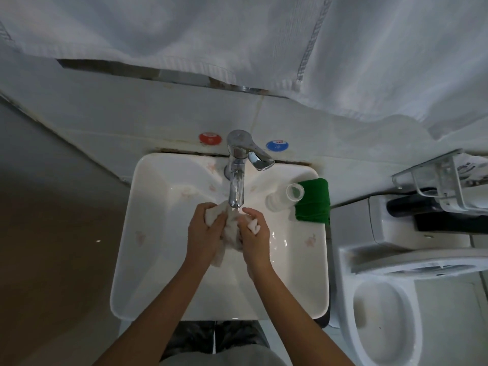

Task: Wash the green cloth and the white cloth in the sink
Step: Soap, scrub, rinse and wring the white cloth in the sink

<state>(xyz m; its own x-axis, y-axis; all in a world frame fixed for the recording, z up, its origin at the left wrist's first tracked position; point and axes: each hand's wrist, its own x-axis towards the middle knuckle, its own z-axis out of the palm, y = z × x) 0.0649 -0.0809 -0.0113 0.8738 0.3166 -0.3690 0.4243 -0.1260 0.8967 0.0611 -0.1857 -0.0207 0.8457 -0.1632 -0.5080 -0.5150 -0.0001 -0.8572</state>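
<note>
Below, I see a white rectangular ceramic sink [148,260] against a pale tiled wall [132,114], a white toilet [383,313] to its right and white towels [237,35] hanging above. My left hand [204,233] and right hand [254,235] both grip the wet white cloth [232,233] under the chrome faucet [236,186]. On the sink's right rim, the folded green cloth [314,202] touches a clear plastic cup [285,196] lying on its side; I cannot tell its contents.

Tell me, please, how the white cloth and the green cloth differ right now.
The white cloth is bunched under the faucet, gripped by the left hand and right hand; the green cloth lies folded and untouched on the sink rim's right side.
</note>
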